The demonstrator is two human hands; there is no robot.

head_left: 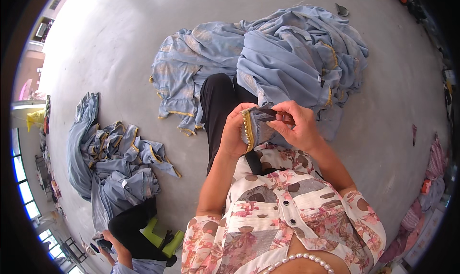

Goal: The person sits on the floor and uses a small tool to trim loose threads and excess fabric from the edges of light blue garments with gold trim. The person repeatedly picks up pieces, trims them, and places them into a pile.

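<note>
In front of my lap, my left hand (233,130) is closed on the edge of a blue-grey cloth (287,68) trimmed with gold braid and pearl-like beads. My right hand (297,123) is closed around small dark thread snips (270,113) with reddish-brown handles. Their dark tip points left and lies against the cloth beside the beaded trim (247,130). Whether the blades touch a thread is too small to tell. The rest of the cloth spreads over my knee and lies heaped on the floor ahead.
At left, another heap of blue-grey gold-edged cloth (120,154) lies by a co-worker (120,250) in black trousers. A lime-green stool (165,240) stands between us. Bundled pink cloth (436,159) lies at the far right on the grey floor (388,106).
</note>
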